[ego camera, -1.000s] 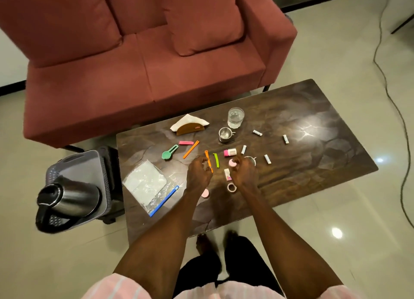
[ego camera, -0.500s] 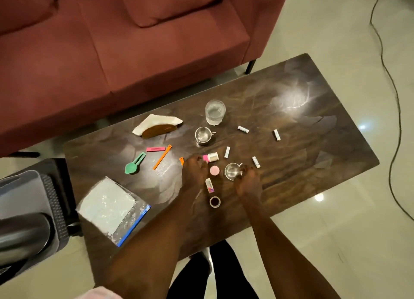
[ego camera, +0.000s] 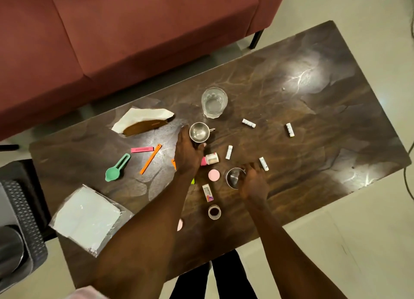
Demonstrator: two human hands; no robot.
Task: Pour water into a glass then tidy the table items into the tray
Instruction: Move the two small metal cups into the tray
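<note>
A clear glass (ego camera: 214, 101) holding water stands upright on the dark wooden table (ego camera: 302, 146). Just in front of it, my left hand (ego camera: 188, 155) curls round a small steel cup (ego camera: 199, 132) with a handle. My right hand (ego camera: 253, 183) grips a second steel cup (ego camera: 233, 177), which is tilted. Between my hands lie a pink-capped bottle (ego camera: 210, 159), a pink disc (ego camera: 214, 175), a small box (ego camera: 207, 193) and a tape roll (ego camera: 214, 212). Several white tubes (ego camera: 248, 123) are scattered to the right.
A napkin holder (ego camera: 143, 122), pink clip (ego camera: 142, 150), orange clip (ego camera: 150, 156) and green scoop (ego camera: 116, 169) lie left of my hands. A zip bag (ego camera: 87, 218) sits at the table's near left corner. A kettle (ego camera: 9, 249) stands on a grey tray (ego camera: 22, 209) at the left. A red sofa (ego camera: 134, 41) is behind the table.
My left hand has reached forward from the small items to the steel cup by the glass. My right hand stays on the nearer steel cup. The camera has moved closer.
</note>
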